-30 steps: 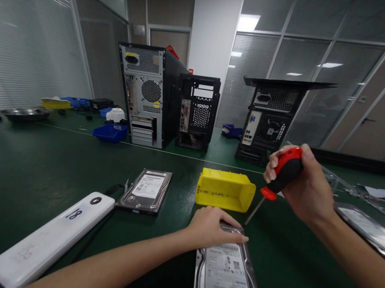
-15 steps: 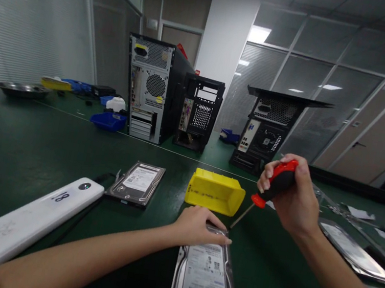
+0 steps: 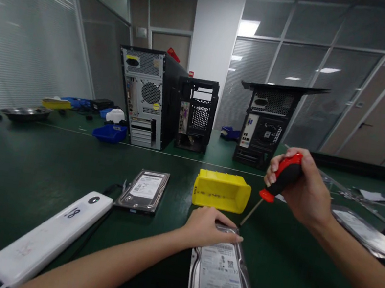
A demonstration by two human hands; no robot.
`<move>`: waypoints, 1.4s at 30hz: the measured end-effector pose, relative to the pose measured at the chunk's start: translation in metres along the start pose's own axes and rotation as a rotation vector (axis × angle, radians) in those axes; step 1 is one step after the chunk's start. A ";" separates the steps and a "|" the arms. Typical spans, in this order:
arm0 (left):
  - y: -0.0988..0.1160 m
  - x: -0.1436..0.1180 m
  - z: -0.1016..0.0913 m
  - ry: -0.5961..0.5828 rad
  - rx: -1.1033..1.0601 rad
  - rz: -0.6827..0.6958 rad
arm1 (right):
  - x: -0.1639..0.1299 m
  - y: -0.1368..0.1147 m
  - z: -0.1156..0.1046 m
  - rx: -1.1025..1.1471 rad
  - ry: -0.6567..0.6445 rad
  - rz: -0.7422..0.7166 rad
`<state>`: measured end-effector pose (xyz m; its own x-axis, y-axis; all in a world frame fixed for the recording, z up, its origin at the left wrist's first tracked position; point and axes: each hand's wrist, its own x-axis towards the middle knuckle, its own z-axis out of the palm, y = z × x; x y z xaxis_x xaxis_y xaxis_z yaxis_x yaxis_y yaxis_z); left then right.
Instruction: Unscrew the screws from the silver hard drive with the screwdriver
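Under my left hand lies a silver hard drive with white labels, close to me on the green table. The fingers and thumb of that hand clasp its far end. My right hand is wrapped round the red and black handle of a screwdriver. Its shaft slants down to the left, and the tip is at the drive's far right corner; whether it touches a screw I cannot tell. Just beyond the drive, a yellow bin rests on its side, its opening towards me, with small bits inside.
Left of the bin lies another hard drive, near a white power bank with a dark cable. Several computer cases stand at the back. A blue bin and a metal bowl are far left; another drive lies right.
The view has shifted a little, so the table things appear slightly further right. Both hands keep their hold, and the screwdriver tip stays by the drive's corner.
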<state>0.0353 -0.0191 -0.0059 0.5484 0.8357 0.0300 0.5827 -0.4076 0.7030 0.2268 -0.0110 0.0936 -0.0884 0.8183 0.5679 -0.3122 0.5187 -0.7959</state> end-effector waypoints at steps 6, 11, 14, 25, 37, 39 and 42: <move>0.002 0.000 -0.001 -0.032 0.038 -0.010 | 0.002 0.003 -0.006 0.017 0.080 0.010; 0.005 0.000 -0.002 -0.053 0.030 -0.022 | 0.000 0.000 -0.010 0.032 0.036 0.023; 0.004 0.000 -0.002 -0.042 0.030 -0.027 | -0.002 0.000 -0.011 0.024 -0.009 0.018; 0.001 0.001 0.001 -0.007 0.032 -0.019 | 0.000 0.002 -0.004 -0.004 -0.019 0.003; -0.001 0.002 0.002 -0.001 0.008 -0.005 | 0.000 -0.002 0.000 0.024 -0.049 0.013; -0.001 0.002 0.002 0.005 0.011 -0.015 | 0.000 -0.003 0.001 0.038 -0.068 0.021; 0.000 0.002 0.002 0.005 0.012 -0.028 | 0.000 -0.005 0.003 0.023 -0.089 0.060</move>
<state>0.0377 -0.0183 -0.0075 0.5293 0.8483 0.0140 0.6050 -0.3889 0.6948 0.2255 -0.0142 0.0986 -0.1906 0.8222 0.5364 -0.3253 0.4627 -0.8247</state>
